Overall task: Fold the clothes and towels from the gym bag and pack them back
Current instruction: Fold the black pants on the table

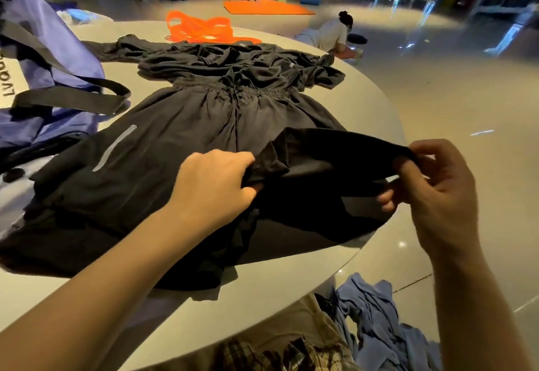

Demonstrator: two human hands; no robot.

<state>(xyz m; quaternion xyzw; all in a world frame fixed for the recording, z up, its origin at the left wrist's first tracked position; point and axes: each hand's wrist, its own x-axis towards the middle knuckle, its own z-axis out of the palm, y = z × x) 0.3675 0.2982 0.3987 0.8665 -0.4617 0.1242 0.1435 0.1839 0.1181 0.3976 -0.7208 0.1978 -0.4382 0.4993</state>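
Both the left hand point(215, 178) and right hand point(431, 184) pinch a black cloth point(329, 149) over the shorts point(180, 125); stretch it taut, edges aligned, before folding

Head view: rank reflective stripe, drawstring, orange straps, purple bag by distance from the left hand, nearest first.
From the left hand, which grips black cloth:
1. Reflective stripe, on the shorts just to its left.
2. Drawstring, at the waistband beyond it.
3. Purple bag, far left.
4. Orange straps, at the table's far edge.
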